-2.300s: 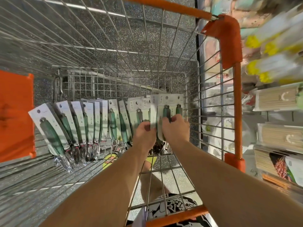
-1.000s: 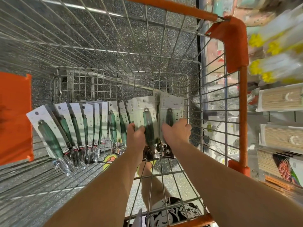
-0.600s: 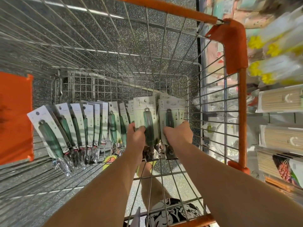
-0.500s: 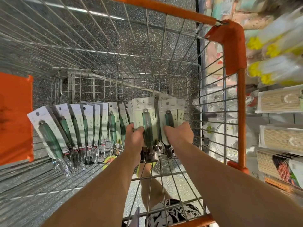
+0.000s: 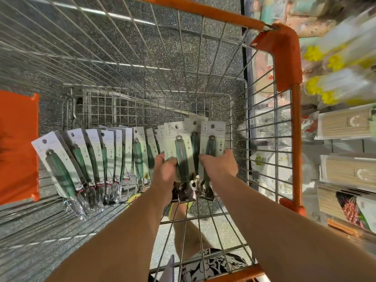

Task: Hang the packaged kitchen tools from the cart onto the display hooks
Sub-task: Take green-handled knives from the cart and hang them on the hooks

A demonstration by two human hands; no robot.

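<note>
Although both hands are down inside the cart, nothing is seen to have been hung yet; the task is judged to be far from done. One pack is gripped by the left hand, its fingers curled round the lower card and the green handle; a second pack is held by the right hand, its fingers wrapped over the lower edge; at least one more card is seen between the two, though which hand holds it cannot be told. Both packs are held upright, low in the cart at its right end. A row of some nine or ten like packs stands leaning on the cart floor to the left, untouched; these are yet to be fetched. No hooks can be made out; only blurred shelves of bamboo skewers are seen beyond the cart's right side. Lifting out, carrying across and threading a hook through the punched hole at each card's top are all judged to lie ahead, first for the held packs and then for the whole row.
</note>
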